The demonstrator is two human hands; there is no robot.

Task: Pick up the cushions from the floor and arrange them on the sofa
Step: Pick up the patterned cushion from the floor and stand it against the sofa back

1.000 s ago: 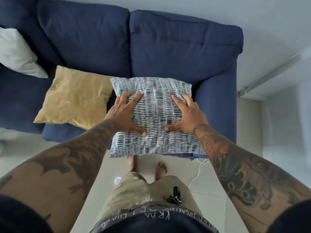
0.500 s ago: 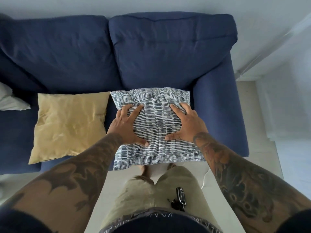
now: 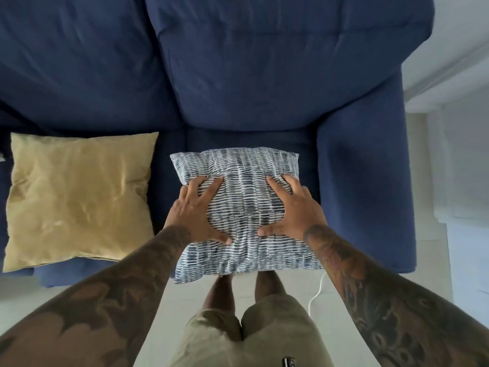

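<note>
A blue-and-white striped cushion (image 3: 243, 207) is held over the right seat of the dark blue sofa (image 3: 264, 75), its near edge hanging past the seat front. My left hand (image 3: 195, 213) grips its left side, fingers spread on top. My right hand (image 3: 291, 210) grips its right side the same way. A mustard-yellow cushion (image 3: 79, 197) lies flat on the seat to the left, apart from the striped one.
The sofa's right armrest (image 3: 362, 181) stands close beside the striped cushion. A white cable (image 3: 316, 292) runs over the pale floor (image 3: 428, 234) by the sofa's right corner. My legs and beige shorts (image 3: 251, 332) are directly below.
The view has closed in on the sofa and tilted down. The striped cushion has moved forward over the right seat in both hands. The white cushion at far left has left the view.
</note>
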